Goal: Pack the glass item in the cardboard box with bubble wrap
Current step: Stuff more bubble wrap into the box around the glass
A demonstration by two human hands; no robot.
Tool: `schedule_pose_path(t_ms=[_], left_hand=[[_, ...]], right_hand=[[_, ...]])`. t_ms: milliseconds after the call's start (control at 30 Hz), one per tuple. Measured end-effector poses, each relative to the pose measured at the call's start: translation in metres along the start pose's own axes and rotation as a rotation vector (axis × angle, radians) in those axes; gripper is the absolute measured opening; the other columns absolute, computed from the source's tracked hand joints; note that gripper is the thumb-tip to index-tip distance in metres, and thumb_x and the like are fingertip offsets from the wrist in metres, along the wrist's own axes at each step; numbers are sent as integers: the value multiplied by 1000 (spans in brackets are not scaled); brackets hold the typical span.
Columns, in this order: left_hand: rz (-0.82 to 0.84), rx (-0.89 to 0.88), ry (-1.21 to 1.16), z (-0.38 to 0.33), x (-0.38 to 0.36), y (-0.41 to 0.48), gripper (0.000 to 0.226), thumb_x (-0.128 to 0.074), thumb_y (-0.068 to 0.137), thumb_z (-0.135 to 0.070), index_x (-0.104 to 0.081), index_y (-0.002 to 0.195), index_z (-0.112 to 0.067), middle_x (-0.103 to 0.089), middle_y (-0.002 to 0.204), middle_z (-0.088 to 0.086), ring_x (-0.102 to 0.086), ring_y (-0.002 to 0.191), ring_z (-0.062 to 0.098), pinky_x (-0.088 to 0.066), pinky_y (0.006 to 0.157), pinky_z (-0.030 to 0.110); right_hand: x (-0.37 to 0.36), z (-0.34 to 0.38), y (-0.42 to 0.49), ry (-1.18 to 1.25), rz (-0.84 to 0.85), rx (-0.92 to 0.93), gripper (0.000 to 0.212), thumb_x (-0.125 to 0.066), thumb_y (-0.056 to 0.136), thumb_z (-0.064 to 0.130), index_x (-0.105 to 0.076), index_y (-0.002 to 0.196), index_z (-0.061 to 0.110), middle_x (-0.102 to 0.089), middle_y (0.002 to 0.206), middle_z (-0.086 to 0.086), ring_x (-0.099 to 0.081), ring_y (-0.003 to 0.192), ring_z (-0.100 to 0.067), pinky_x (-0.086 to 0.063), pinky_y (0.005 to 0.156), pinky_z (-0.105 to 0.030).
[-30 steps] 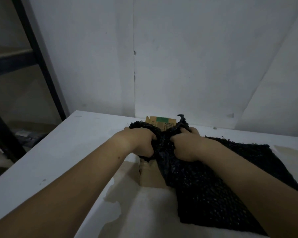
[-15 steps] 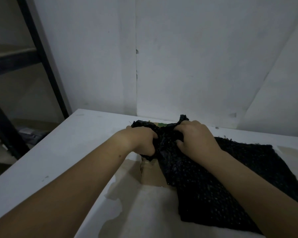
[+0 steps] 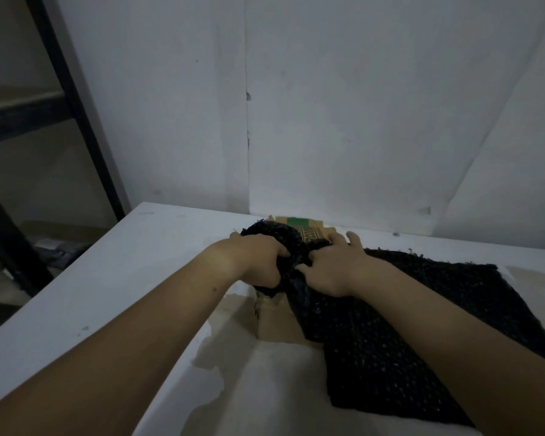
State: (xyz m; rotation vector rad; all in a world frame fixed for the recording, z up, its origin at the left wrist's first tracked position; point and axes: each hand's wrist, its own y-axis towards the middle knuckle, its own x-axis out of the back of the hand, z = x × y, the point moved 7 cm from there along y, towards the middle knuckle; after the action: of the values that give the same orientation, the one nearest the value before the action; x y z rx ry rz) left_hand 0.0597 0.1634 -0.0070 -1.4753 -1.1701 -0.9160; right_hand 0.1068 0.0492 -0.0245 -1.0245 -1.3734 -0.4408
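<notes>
A brown cardboard box (image 3: 272, 322) stands on the white table (image 3: 114, 278); its far flap with a green patch (image 3: 306, 228) shows behind my hands. A sheet of black bubble wrap (image 3: 406, 325) lies over the box's right side and spreads across the table to the right. My left hand (image 3: 258, 262) grips a rolled bundle of the wrap at the box opening. My right hand (image 3: 331, 269) presses on the wrap beside it, thumb tucked into the folds, fingers stretched toward the far flap. The glass item is hidden, presumably inside the bundle.
A white wall (image 3: 359, 121) rises just behind the table. A black metal shelf frame (image 3: 73, 99) stands at the left, past the table's left edge. Worn patches (image 3: 214, 357) mark the tabletop near me.
The raised tip of wrap between my hands has been pushed down, so the box's far flap shows again. My right hand's fingers have stretched forward and flattened over the wrap.
</notes>
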Motion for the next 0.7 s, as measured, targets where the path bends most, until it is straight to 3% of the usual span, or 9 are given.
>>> schedule_pose_path(t_ms=[67, 100, 167, 233, 267, 367, 533, 600, 700], left_hand=[[20, 6, 5, -1, -1, -1, 41, -58, 79, -26, -63, 118, -39, -65, 115, -7, -52, 112, 24, -26, 96, 42], [24, 9, 6, -1, -1, 0, 39, -58, 80, -26, -63, 116, -38, -64, 112, -7, -51, 109, 24, -25, 95, 41], [28, 12, 0, -3, 1, 0, 29, -57, 80, -24, -60, 106, -36, -60, 98, -9, -50, 103, 23, -25, 98, 43], [41, 12, 2, -4, 2, -1, 32, -56, 79, -23, -58, 108, -37, -55, 92, -10, -50, 103, 23, -24, 103, 45], [44, 13, 10, -4, 2, -1, 40, -56, 80, -22, -59, 116, -36, -55, 95, -9, -50, 106, 24, -24, 104, 45], [37, 7, 27, -4, 2, -1, 50, -56, 80, -21, -58, 129, -35, -59, 105, -7, -50, 108, 23, -23, 105, 47], [7, -12, -11, -2, -2, 2, 30, -57, 78, -21, -61, 105, -34, -60, 94, -9, -52, 104, 23, -21, 89, 40], [6, -15, 3, -1, -3, 4, 40, -56, 77, -21, -61, 114, -37, -61, 102, -9, -51, 107, 23, -21, 88, 38], [3, -18, 23, 1, -3, 6, 44, -56, 78, -23, -63, 119, -39, -65, 111, -6, -53, 108, 25, -23, 86, 39]], right_hand=[[0, -4, -6, 66, -5, 41, 61, -28, 96, 58, -60, 127, 18, -45, 145, -11, -4, 149, -30, 3, 117, -52], [7, -5, -12, 99, -89, 83, 54, -37, 94, 58, -66, 118, 19, -55, 130, -9, -17, 144, -28, -8, 117, -48], [30, -9, -28, 126, -419, 182, 40, -56, 85, 55, -70, 104, 23, -62, 98, 1, -47, 120, -23, -37, 100, -38], [45, -16, -44, 141, -663, 199, 37, -64, 77, 53, -70, 102, 26, -67, 94, 4, -57, 106, -22, -48, 87, -36], [46, -20, -46, 119, -687, 179, 39, -64, 76, 54, -70, 104, 28, -69, 97, 5, -56, 108, -23, -48, 88, -37], [35, -23, -38, 19, -587, 140, 45, -57, 78, 56, -69, 112, 29, -69, 109, 7, -51, 112, -24, -42, 95, -36], [24, -10, -35, -47, -601, 152, 39, -48, 79, 47, -72, 106, 33, -69, 104, 8, -45, 111, -23, -36, 93, -38], [18, -13, -28, -16, -497, 99, 44, -41, 82, 51, -73, 104, 31, -69, 104, 0, -45, 116, -27, -32, 98, -39], [7, -9, -7, -17, -232, 55, 54, -29, 91, 56, -69, 110, 24, -62, 123, -8, -38, 128, -31, -25, 107, -45]])
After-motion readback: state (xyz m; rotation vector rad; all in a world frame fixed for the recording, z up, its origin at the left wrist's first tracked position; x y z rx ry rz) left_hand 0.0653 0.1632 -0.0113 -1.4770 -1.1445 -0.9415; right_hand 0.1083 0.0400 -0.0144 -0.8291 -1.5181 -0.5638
